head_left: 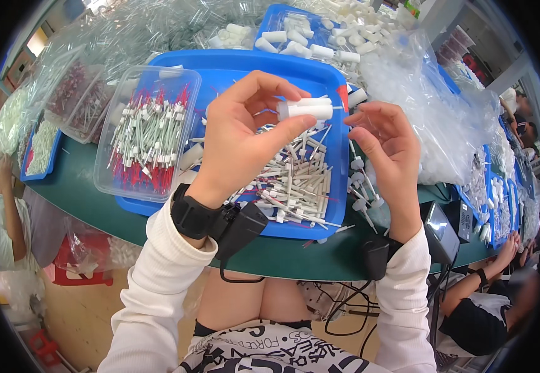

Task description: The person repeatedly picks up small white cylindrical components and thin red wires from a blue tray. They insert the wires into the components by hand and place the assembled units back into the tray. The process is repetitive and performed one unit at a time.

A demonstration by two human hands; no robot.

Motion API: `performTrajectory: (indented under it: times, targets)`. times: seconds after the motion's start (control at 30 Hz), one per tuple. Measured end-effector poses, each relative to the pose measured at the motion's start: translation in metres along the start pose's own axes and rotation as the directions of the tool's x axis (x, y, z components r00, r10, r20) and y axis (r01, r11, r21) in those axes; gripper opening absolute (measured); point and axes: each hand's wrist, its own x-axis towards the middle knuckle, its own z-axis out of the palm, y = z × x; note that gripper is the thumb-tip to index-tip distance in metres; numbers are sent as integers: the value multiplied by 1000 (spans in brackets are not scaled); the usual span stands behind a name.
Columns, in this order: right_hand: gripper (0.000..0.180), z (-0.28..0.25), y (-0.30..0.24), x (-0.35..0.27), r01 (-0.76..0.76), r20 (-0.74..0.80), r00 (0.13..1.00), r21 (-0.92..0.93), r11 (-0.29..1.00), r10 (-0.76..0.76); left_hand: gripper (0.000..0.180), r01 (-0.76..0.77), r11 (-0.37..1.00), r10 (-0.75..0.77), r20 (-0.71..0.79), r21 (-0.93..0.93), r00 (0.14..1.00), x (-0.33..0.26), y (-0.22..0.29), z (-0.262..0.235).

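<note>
Above the blue tray [251, 61], my left hand [245, 133] is closed around a white plastic cylinder [310, 109], which lies sideways between thumb and fingers. A thin pale stem [337, 108] sticks out of its right end. My right hand [385, 146] is just right of that stem, its fingers curled and the thumb close to the index finger; whatever they pinch is too small to make out. Below the hands, the tray holds a loose heap of thin white sticks [301, 180]. A clear plastic box [103, 165] with white-and-red sticks [149, 140] stands left of my left hand.
White cylinders [298, 50] and clear plastic parts [139, 37] are piled at the back. A large plastic bag [438, 118] bulges at the right, with black boxes [441, 230] by the green table edge [282, 264]. Other people [475, 311] sit on both sides.
</note>
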Motion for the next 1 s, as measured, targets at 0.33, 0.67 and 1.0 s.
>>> performTrajectory:
  times: [0.33, 0.67, 1.0]
  targets:
    - [29, 2, -5, -4, 18, 25, 999, 111, 994, -21, 20, 138, 986, -134, 48, -90, 990, -2, 3, 3]
    - [29, 2, -5, -4, 34, 47, 998, -12, 999, -33, 18, 128, 987, -125, 32, -97, 992, -3, 1, 3]
    - [30, 11, 2, -9, 247, -72, 963, -137, 959, -258, 16, 224, 969, -215, 99, -101, 972, -3, 4, 0]
